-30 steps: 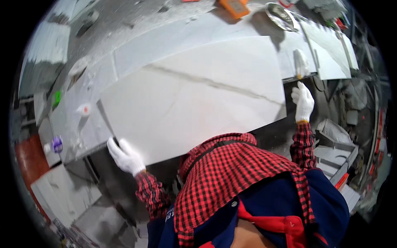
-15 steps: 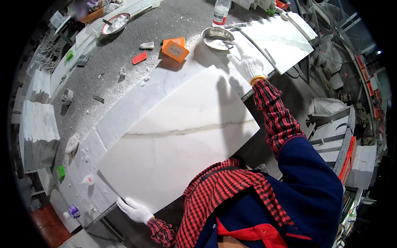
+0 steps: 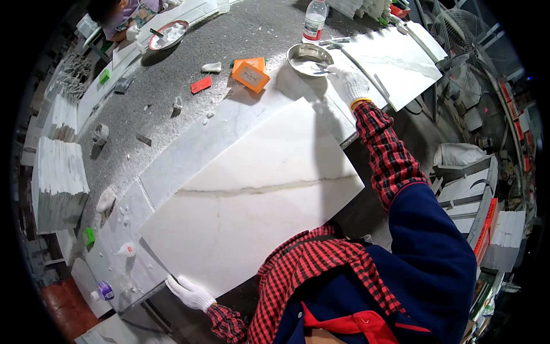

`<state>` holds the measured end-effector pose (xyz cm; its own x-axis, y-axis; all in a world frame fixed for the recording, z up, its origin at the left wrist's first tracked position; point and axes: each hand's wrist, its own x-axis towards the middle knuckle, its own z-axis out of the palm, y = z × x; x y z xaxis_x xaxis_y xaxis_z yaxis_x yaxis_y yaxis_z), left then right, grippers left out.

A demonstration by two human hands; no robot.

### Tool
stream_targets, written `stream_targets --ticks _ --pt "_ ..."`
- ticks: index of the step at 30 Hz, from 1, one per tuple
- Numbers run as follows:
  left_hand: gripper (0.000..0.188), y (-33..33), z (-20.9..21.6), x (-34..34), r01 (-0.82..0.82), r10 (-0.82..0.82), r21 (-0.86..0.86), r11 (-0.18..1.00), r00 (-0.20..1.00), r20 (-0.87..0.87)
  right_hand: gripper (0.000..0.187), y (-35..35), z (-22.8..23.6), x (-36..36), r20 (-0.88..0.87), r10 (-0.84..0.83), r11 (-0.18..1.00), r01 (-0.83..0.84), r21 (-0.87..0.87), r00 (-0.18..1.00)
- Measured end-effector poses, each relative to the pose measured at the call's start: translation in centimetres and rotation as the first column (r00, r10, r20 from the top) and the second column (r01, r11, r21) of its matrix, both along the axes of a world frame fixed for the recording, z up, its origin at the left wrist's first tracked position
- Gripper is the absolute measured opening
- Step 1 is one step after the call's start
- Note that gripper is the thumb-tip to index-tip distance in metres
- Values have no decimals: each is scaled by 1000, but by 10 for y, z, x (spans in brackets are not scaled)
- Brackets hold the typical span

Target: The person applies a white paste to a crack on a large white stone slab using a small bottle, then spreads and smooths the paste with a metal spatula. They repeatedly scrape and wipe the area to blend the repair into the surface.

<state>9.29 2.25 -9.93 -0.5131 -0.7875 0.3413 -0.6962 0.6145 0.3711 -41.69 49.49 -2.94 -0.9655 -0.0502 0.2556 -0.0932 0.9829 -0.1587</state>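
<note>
A large white marble slab point(image 3: 252, 223) with a brown-grey vein lies tilted in front of me, partly over the bench edge. My left hand point(image 3: 192, 294), in a white knit glove, rests at its near left edge, fingers stretched out and slightly apart. Far right, my gloved right hand point(image 3: 350, 84) is beside a steel bowl point(image 3: 295, 61) holding white paste. Its fingers are closed on the handle of a thin metal tool point(image 3: 322, 70) whose other end dips into the bowl; the tool's exact kind is unclear. A clear plastic bottle point(image 3: 314, 24) stands just behind the bowl.
Two orange boxes point(image 3: 251, 77), a red block point(image 3: 201, 85) and a tape roll point(image 3: 100, 134) sit on the dusty grey bench. Stacked white slabs point(image 3: 60, 186) stand left. A co-worker's gloved hand point(image 3: 132, 32) is near a red-rimmed bowl point(image 3: 175, 41). Another veined slab point(image 3: 389, 60) lies far right.
My right hand has closed on the tool's handle at the bowl; its fingers were apart beside it before. My left hand stays at the slab's edge. The whole view has shifted slightly.
</note>
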Motion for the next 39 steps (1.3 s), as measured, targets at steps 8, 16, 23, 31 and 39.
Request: stream_targets --ticks 8,16,23,31,39 --pt "45 3 1 1 -18 17 8 1000 1000 7 37 2 21 -2 -3 -147 986 147 -78 989" --pt "45 7 5 -1 -14 14 16 1000 1000 15 37 30 2 -50 157 -99 995 93 45 983" --pt "44 10 6 -3 -17 17 5 1000 1000 0 43 37 -4 -77 186 -196 978 205 -33 963" --pt "46 8 3 2 -25 25 -5 1000 1000 10 36 16 28 -16 -114 -171 976 152 -158 979" --pt "45 9 4 1 -22 22 3 1000 1000 7 25 20 1 -8 -269 252 965 -221 139 929"
